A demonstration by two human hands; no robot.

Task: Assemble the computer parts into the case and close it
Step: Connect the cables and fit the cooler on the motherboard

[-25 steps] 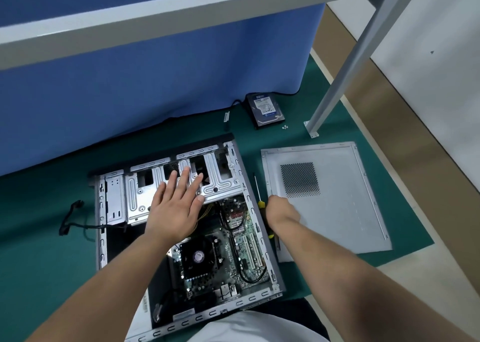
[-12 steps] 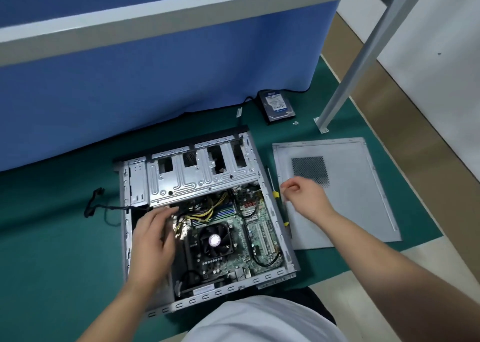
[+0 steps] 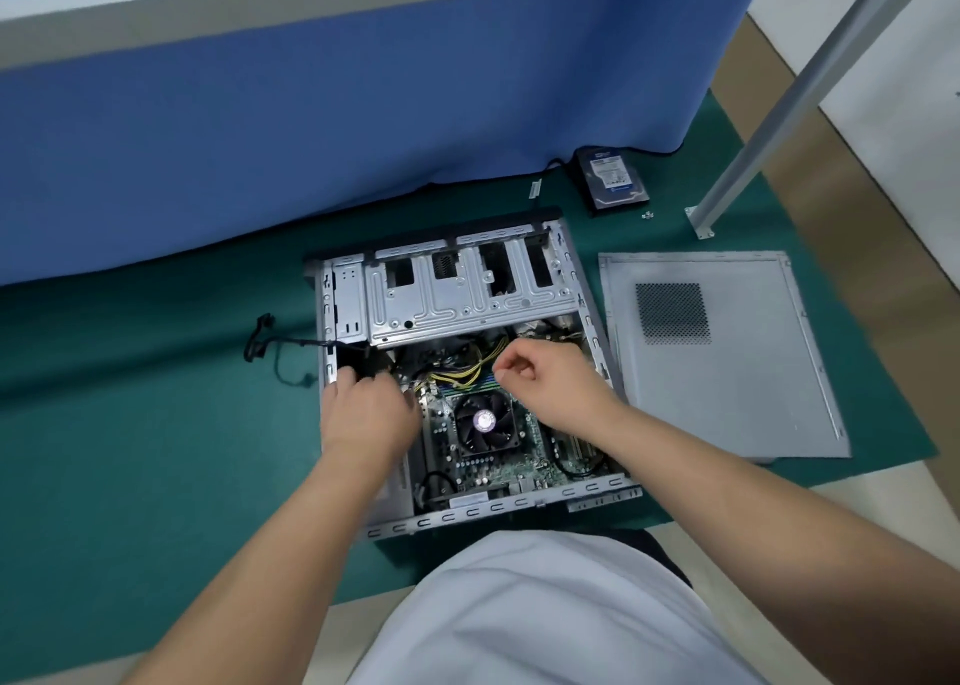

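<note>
The open computer case (image 3: 597, 331) lies flat on the green mat, with the motherboard and its CPU fan (image 3: 485, 421) showing. My left hand (image 3: 366, 416) reaches into the case's left side, fingers bent down at a black cable bundle (image 3: 363, 364); its fingertips are hidden. My right hand (image 3: 548, 380) hovers over the yellow cables (image 3: 467, 375) above the fan, fingers curled and thumb against forefinger, with nothing visible between them. The grey side panel (image 3: 727, 398) lies flat to the right of the case. A hard drive (image 3: 613, 177) rests on the mat behind it.
Small screws (image 3: 647, 215) lie by the hard drive, near the foot of a slanted metal leg (image 3: 701, 224). A black cable (image 3: 260, 341) trails out of the case to the left. A blue partition (image 3: 311, 138) stands behind the mat.
My right hand has come off the side panel and moved left over the case interior. My left hand has slid from the drive cage down to the cables at the case's left.
</note>
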